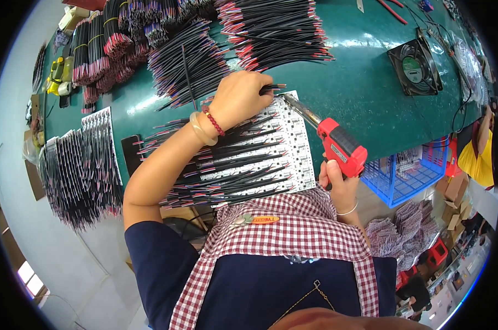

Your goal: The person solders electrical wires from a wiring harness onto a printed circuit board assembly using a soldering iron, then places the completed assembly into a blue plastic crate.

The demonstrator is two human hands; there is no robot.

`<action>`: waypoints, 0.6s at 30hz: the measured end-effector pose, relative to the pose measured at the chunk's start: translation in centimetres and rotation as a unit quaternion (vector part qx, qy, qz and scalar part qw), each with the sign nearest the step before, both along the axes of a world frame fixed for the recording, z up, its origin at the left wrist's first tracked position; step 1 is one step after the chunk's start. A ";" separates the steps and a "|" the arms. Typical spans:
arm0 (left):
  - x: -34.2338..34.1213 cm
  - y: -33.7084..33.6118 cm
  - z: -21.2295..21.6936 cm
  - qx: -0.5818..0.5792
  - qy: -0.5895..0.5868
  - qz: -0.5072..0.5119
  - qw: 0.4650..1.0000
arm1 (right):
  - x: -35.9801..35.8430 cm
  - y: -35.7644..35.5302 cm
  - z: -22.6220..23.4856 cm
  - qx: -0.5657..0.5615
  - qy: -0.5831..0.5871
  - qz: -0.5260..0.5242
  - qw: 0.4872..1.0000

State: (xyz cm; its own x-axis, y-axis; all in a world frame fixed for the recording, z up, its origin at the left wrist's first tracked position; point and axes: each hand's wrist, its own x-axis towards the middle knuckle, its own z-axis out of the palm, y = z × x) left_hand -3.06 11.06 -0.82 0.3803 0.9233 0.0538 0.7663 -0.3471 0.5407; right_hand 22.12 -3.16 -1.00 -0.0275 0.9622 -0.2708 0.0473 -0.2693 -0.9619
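A white circuit board panel (301, 148) lies at the front edge of the green table, with rows of black cables (243, 165) fixed along it and hanging off to the left. Above its far end, my left hand (238, 99) is closed on a few short black cables (274, 87), their bare ends pointing right. My right hand (341, 187) is wrapped round the handle of a red and black soldering gun (342, 147). The gun's metal tip points up and left, close to the held cable ends; whether they touch I cannot tell.
Loose black cables lie in a pile (188, 66) and a wider pile (276, 36) behind my left hand. Tied cable bundles (95, 49) stand far left; wired panels (78, 170) overhang the left edge. A black fan (417, 69) sits right, above a blue basket (397, 181).
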 end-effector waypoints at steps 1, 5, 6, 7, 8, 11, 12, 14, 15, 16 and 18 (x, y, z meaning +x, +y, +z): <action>0.0 0.1 0.1 0.000 0.000 0.000 1.000 | 0.0 0.0 -0.1 -0.002 0.011 -0.003 1.000; 0.2 0.3 0.9 -0.026 0.025 0.000 0.999 | 0.2 0.0 0.2 0.012 -0.052 0.038 0.998; 0.2 0.3 0.9 -0.026 0.030 0.002 0.999 | 0.0 -0.1 0.3 0.007 -0.035 0.016 0.999; 0.2 0.3 0.8 -0.026 0.030 0.001 0.999 | -0.3 -0.1 0.3 0.002 -0.018 -0.006 1.000; 0.2 0.3 0.6 -0.020 0.026 -0.002 0.999 | -0.4 -0.1 0.4 0.003 -0.018 -0.007 1.000; 0.3 0.3 0.6 -0.015 0.027 -0.004 1.000 | -0.3 -0.3 0.4 -0.003 -0.004 -0.037 0.999; 0.4 0.3 0.6 -0.014 0.032 -0.002 0.999 | 0.3 -0.3 -0.1 -0.008 -0.015 -0.028 0.999; 0.4 0.2 0.6 -0.013 0.030 0.002 0.999 | 1.0 -0.5 -1.1 -0.013 -0.027 -0.017 0.999; 0.4 0.2 0.5 -0.012 0.028 0.004 1.000 | 1.1 -0.8 -1.7 -0.003 -0.094 -0.021 0.995; 0.4 0.3 0.5 -0.012 0.027 0.004 1.000 | 1.2 -1.1 -2.1 0.007 -0.160 -0.024 0.987; 0.4 0.3 0.3 -0.010 0.017 0.004 1.000 | 1.4 -1.5 -2.6 0.002 -0.158 -0.026 0.987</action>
State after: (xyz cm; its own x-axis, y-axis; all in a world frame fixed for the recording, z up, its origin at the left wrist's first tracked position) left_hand -2.64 11.36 -0.48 0.3734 0.9274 0.0230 0.7868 -0.3297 0.5217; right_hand 23.53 -4.63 -3.61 0.1066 0.9613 -0.2539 0.3312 -0.2751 -0.9026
